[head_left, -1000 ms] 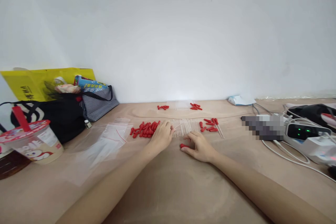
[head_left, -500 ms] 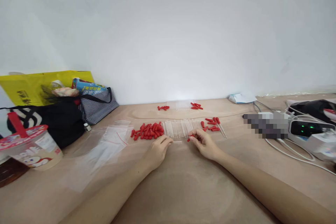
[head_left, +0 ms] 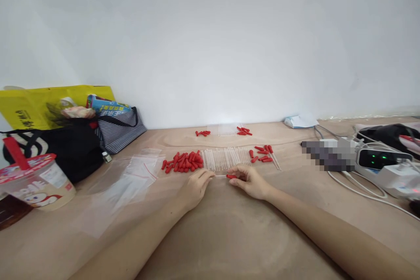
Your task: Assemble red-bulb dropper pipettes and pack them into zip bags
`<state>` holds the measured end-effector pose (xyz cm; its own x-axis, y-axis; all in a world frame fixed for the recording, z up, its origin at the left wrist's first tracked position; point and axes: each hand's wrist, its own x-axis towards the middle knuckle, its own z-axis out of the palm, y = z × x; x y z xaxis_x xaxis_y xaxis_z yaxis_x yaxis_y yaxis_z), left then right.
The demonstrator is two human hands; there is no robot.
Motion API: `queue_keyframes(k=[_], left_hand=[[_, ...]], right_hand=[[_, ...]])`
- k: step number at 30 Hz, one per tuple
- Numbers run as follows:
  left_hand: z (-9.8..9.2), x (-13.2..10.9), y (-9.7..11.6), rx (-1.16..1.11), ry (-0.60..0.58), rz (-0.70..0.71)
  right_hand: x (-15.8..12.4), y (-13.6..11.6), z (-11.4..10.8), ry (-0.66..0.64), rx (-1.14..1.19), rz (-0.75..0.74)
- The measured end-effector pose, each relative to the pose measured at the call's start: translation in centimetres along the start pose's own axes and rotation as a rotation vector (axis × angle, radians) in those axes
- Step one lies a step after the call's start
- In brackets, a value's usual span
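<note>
My left hand pinches one end of a thin clear tube low over the wooden table. My right hand pinches a small red cap at the tube's other end. Just beyond my fingers lies a row of clear tubes. A pile of loose red caps lies left of that row. Several capped tubes lie to its right.
Clear zip bags lie to the left. A lidded drink cup, a black bag, a striped pouch and a yellow bag stand at far left. White devices with cables sit at right. More caps lie by the wall.
My left hand came back from the cap pile with a tube. My right hand picked up a red cap from the table and brought it to the tube's end.
</note>
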<state>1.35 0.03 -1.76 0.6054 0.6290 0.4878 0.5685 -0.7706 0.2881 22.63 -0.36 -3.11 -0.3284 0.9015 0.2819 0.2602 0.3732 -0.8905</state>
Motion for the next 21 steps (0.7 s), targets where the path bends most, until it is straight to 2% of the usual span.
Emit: queue_keyframes(k=[5, 14, 21], left_hand=[[-0.02, -0.03, 0.11, 0.001, 0.002, 0.029], [0.30, -0.06, -0.43, 0.017, 0.013, 0.137], [0.62, 0.07, -0.56, 0.069, 0.024, 0.205]], right_hand=[[-0.03, -0.52, -0.18, -0.045, -0.150, -0.088], [0.11, -0.26, 0.10, -0.064, -0.071, -0.042], [-0.11, -0.42, 0.09, -0.037, -0.120, -0.085]])
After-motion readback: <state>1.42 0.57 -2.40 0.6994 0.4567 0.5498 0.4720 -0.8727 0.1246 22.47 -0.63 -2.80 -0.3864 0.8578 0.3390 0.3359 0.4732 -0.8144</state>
